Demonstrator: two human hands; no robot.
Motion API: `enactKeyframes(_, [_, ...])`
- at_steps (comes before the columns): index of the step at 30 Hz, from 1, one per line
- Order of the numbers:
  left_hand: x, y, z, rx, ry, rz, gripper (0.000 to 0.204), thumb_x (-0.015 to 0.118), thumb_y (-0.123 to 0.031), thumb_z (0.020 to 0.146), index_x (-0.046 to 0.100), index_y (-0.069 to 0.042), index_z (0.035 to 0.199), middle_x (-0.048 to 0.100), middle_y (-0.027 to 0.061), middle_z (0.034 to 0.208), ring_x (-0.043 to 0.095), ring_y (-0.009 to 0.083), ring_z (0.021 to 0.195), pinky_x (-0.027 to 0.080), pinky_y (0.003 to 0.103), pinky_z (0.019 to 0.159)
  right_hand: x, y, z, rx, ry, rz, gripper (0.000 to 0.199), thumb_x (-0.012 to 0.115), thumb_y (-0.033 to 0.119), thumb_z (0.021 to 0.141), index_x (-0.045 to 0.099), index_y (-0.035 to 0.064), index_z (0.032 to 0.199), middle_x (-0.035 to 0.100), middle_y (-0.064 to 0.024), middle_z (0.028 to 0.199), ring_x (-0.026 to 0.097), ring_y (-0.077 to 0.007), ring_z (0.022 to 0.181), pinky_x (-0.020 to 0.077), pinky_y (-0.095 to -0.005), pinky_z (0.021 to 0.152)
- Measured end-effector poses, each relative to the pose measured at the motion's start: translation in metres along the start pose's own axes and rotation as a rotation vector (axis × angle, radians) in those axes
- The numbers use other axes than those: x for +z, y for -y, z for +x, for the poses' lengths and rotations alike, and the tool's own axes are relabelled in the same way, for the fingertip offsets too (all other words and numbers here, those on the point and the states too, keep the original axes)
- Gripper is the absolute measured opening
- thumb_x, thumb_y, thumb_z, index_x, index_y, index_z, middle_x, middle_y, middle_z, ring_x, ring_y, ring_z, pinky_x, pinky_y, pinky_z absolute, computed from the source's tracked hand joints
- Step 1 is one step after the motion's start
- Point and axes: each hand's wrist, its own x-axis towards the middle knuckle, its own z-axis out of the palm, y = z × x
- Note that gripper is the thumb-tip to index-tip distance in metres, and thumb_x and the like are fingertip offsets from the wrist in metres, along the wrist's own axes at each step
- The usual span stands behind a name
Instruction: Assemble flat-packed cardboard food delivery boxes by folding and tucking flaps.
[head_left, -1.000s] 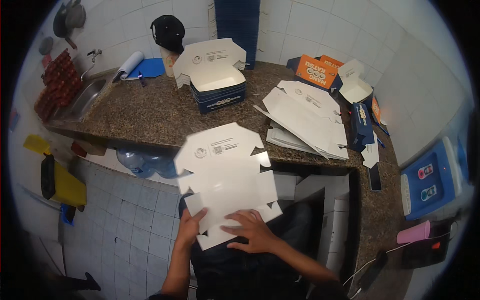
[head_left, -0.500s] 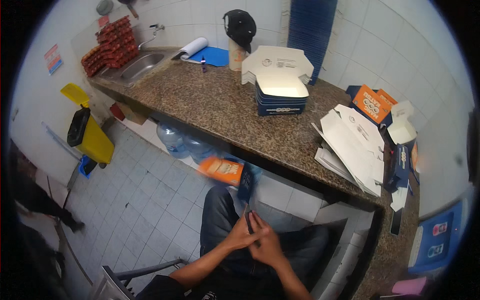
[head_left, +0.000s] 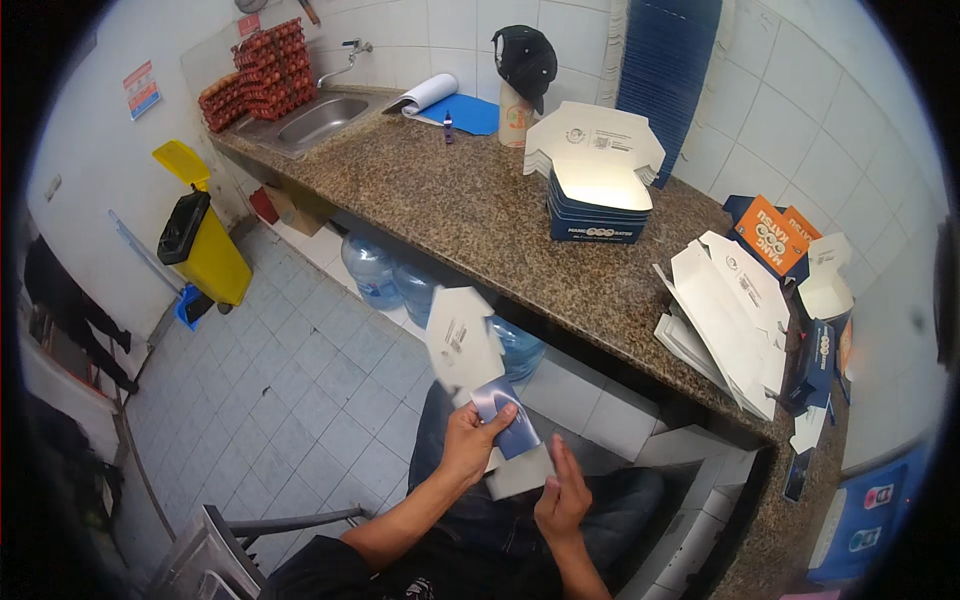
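Above my lap, my left hand (head_left: 472, 442) grips a partly folded takeaway box (head_left: 463, 338) of cardboard. Its white printed lid flap points away from me, and a dark blue side panel lies under my left thumb. At the box's near right end is my right hand (head_left: 563, 500), open with its fingers stretched out beside the cardboard. Whether those fingers touch it I cannot tell. On the counter stands a nested stack of folded boxes (head_left: 597, 217), blue outside with white lids raised. Flat white box blanks (head_left: 735, 310) lie in a leaning pile farther right.
A speckled stone counter (head_left: 430, 215) runs across in front of me. Big water bottles (head_left: 370, 270) stand beneath it. Orange-and-blue boxes (head_left: 770, 235) sit at the right wall. Egg trays (head_left: 275, 75) are stacked by the sink (head_left: 320, 122). A yellow bin (head_left: 215, 260) stands left.
The box has turned from its orange printed side to its white side, with the lid flap now spread out. My hands, together before, have parted; the right has opened. The view has shifted slightly.
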Motion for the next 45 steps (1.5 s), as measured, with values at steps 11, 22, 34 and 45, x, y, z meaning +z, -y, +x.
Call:
enactKeyframes(11, [-0.018,0.037,0.005,-0.019,0.105,0.238,0.026,0.065,-0.023,0.098,0.061,-0.004,0.116,0.066,0.0029,0.109,0.063,0.0093,0.091,0.052,0.025,0.075,-0.001,-0.010,0.031,0.281,0.047,0.252,0.039,0.079,0.000,0.077,0.072,0.0019,0.116,0.056,-0.0222,0.139,0.062,-0.0321,0.120,0.0518,-0.0359,0.096])
enactKeyframes(22, [0.014,0.036,-0.022,-0.002,0.049,0.130,0.030,0.059,-0.025,0.101,0.053,-0.011,0.075,0.054,-0.0034,0.080,0.051,0.0064,0.077,0.040,0.027,0.067,0.025,-0.020,0.018,0.041,-0.252,-0.132,0.024,0.077,0.004,0.081,0.075,-0.0015,0.104,0.058,-0.0221,0.137,0.063,-0.0272,0.117,0.0524,-0.0348,0.094])
enactKeyframes(34, [-0.024,0.001,-0.025,0.044,0.486,0.902,0.031,0.054,-0.019,0.102,0.060,0.004,0.123,0.053,-0.0035,0.073,0.045,0.0030,0.065,0.034,0.019,0.059,-0.033,-0.027,0.027,0.344,-0.045,0.089,0.027,0.071,0.034,0.090,0.075,0.0136,0.106,0.063,-0.0106,0.100,0.063,-0.0218,0.085,0.0491,-0.0336,0.077])
enactKeyframes(45, [0.014,0.002,-0.032,0.177,0.497,0.728,0.047,0.055,-0.011,0.100,0.040,-0.001,0.143,0.063,0.0122,0.105,0.059,0.0081,0.068,0.044,0.018,0.059,-0.033,-0.028,0.015,0.107,0.006,0.099,0.016,0.077,0.017,0.083,0.073,0.0052,0.092,0.056,-0.0076,0.080,0.059,-0.0210,0.073,0.0431,-0.0344,0.063])
